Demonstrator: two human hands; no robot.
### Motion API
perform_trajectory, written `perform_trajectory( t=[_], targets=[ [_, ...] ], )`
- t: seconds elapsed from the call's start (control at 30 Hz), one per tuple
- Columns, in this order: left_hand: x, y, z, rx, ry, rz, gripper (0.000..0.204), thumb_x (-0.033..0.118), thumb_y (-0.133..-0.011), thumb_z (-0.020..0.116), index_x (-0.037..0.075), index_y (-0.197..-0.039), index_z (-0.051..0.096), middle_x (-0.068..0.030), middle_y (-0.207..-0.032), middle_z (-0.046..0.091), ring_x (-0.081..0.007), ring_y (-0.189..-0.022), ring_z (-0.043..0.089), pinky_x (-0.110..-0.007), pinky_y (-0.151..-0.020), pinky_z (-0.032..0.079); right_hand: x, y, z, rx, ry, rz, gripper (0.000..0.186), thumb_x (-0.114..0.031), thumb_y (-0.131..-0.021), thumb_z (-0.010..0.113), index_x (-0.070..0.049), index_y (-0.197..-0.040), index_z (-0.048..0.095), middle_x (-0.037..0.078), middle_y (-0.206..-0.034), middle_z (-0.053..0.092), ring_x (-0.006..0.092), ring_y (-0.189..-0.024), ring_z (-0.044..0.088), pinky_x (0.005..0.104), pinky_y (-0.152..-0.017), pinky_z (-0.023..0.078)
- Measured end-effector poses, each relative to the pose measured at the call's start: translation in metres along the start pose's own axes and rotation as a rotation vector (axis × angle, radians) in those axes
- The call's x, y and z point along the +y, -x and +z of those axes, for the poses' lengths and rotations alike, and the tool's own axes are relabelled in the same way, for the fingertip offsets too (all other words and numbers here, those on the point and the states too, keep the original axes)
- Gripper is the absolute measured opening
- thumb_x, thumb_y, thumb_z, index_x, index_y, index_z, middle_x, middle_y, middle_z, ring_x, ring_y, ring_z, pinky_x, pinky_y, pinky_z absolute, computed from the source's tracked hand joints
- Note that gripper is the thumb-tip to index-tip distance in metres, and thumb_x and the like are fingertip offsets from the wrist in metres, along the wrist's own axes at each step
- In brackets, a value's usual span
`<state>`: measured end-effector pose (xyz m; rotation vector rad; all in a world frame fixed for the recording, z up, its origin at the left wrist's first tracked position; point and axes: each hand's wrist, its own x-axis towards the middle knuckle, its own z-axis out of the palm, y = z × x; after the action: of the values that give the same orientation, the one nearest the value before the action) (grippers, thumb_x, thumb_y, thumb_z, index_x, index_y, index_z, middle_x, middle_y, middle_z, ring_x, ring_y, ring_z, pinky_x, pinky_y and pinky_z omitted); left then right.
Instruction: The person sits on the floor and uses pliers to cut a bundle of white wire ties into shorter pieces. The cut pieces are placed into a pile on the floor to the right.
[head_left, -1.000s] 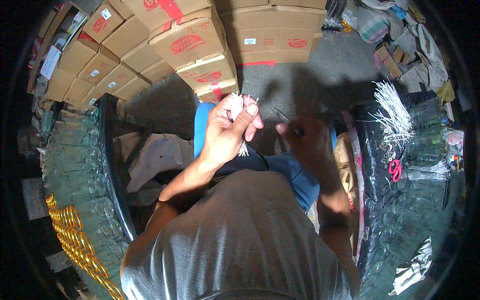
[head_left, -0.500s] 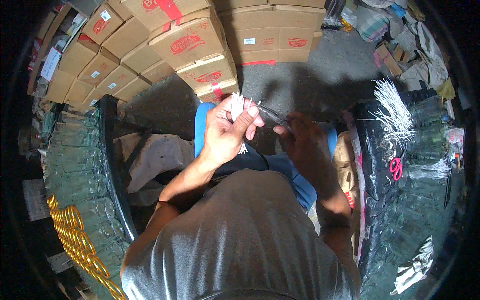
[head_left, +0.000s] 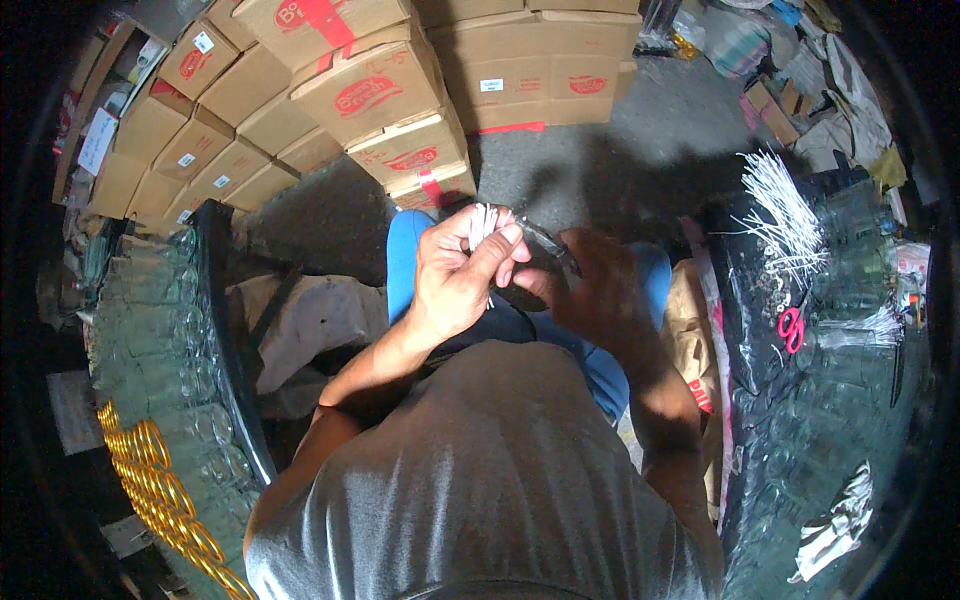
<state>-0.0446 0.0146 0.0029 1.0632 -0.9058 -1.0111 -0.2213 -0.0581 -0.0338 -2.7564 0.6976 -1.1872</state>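
The left hand pinches a bundle of white strands above the lap, and the right hand grips dark pliers so close that a slip could nip the left fingertips.

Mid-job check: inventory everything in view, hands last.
held strands: one bundle, white, in left hand
slim tool: one, dark, in right hand
loose strands: one pile, white, right side
scissors: one, pink-red handles, near the pile
second strand bundle: one, white, far right
rings: many, gold, lower left
clear pieces: many, greenish, both sides
boxes: over ten, brown, ahead
crumpled sheet: one, white, lower right
clutter: uncounted, mixed colours, upper right
left hand: one, bare, centre
right hand: one, bare, shaded, right of centre
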Motion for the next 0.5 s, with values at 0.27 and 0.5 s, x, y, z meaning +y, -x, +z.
perform_trajectory(
  t=[0.27,0.5],
  targets=[
    [-0.010,-0.003,-0.002,-0.019,-0.011,0.005,0.015,0.009,-0.098,0.056,-0.003,-0.092,0.062,-0.0061,-0.075,0.063,-0.0079,-0.057,0.051,-0.023,-0.054,0.041,0.012,0.005,0.002,-0.102,-0.217,0.066,0.039,-0.019,-0.088,0.067,0.004,-0.117,0.052,0.018,-0.099,0.061,0.0323,-0.089,0.062,0.0425,-0.076,0.051],
    [-0.013,-0.003,0.008,-0.166,-0.494,-0.038,0.017,0.011,-0.096,0.057,0.001,-0.085,0.065,-0.0011,-0.059,0.057,-0.0059,-0.054,0.051,-0.026,-0.049,0.041,0.004,-0.008,-0.028,-0.239,-0.631,0.620,0.027,-0.019,-0.088,0.068,-0.002,-0.108,0.061,0.013,-0.091,0.066,0.0300,-0.080,0.065,0.0391,-0.071,0.052]
  ],
)
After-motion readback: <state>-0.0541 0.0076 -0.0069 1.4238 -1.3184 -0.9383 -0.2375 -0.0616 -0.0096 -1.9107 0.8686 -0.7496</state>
